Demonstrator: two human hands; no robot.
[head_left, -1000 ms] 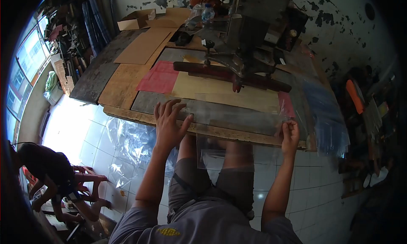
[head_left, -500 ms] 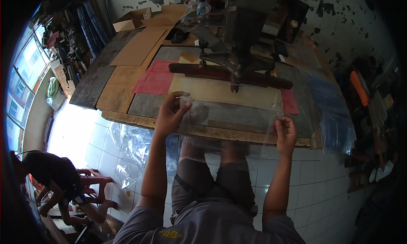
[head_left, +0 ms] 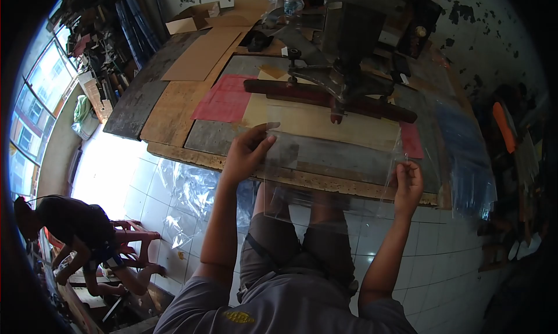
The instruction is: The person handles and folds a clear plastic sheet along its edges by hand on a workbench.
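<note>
Pinching clear sheet (head_left: pixel 334 160) with left hand (head_left: pixel 247 154), right hand (head_left: pixel 410 183), nearside of red bar (head_left: pixel 372 106). Probably light, limp, slippery: hold side edges.

Daylight pours in from the windows (head_left: pixel 35 113) on the left, bleaching a patch of floor (head_left: pixel 107 165) to pure white and striking hard glints off the crumpled plastic (head_left: pixel 192 189), while the right side sinks into murk! And look at that fisheye lens, bending everything toward black corners, with the clear sheet (head_left: pixel 331 165) showing only as faint edges and soft reflections.
</note>
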